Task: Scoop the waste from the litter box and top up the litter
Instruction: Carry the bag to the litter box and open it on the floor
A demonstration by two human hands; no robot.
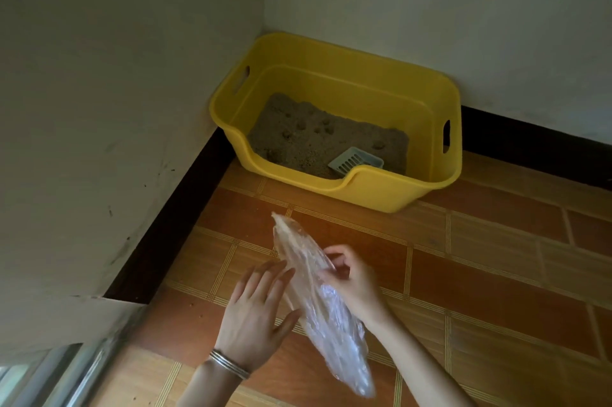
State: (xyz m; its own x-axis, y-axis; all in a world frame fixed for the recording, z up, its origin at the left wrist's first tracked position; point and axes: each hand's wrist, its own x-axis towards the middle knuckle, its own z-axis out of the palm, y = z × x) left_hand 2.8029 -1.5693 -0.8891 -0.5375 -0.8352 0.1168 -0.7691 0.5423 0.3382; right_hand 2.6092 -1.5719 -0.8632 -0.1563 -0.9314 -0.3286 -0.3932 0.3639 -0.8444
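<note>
A yellow litter box (pixel 390 189) stands in the corner of the room, part filled with grey-brown litter (pixel 308 138) dotted with several clumps. A pale blue slotted scoop (pixel 356 160) lies in the litter near the box's low front lip. In front of the box I hold a clear crumpled plastic bag (pixel 318 300) over the floor. My right hand (pixel 351 284) pinches the bag's edge near its middle. My left hand (pixel 255 317), with bangles at the wrist, has straight fingers beside the bag's left side, the thumb touching it.
White walls with a dark skirting board (pixel 172 218) meet behind the box. The floor is orange-brown patterned tile (pixel 480 274). A metal door or window frame (pixel 66 370) shows at the lower left.
</note>
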